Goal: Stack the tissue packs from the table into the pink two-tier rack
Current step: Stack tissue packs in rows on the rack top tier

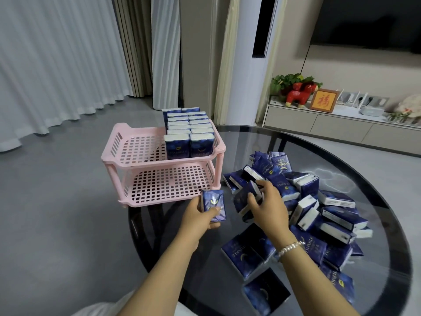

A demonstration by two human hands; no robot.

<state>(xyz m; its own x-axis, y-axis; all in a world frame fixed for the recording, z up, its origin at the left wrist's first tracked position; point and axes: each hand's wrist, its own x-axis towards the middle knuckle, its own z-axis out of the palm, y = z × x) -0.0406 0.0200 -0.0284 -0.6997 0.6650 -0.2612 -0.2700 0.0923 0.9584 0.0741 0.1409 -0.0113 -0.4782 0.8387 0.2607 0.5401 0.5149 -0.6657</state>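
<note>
The pink two-tier rack (118,153) stands at the left edge of the round glass table (376,179). Two rows of upright dark blue tissue packs (189,131) fill the right part of its upper tier; the lower tier holds nothing. My left hand (198,216) grips one blue tissue pack (214,205) just in front of the rack's lower tier. My right hand (268,206) closes on another tissue pack (245,198) at the near left side of a loose pile of packs (319,206) spread over the table.
A white column unit (248,65) and curtains stand behind the table. A low cabinet (319,124) at the back right carries a red toy animal, a plant and a framed picture. Grey floor lies to the left of the table.
</note>
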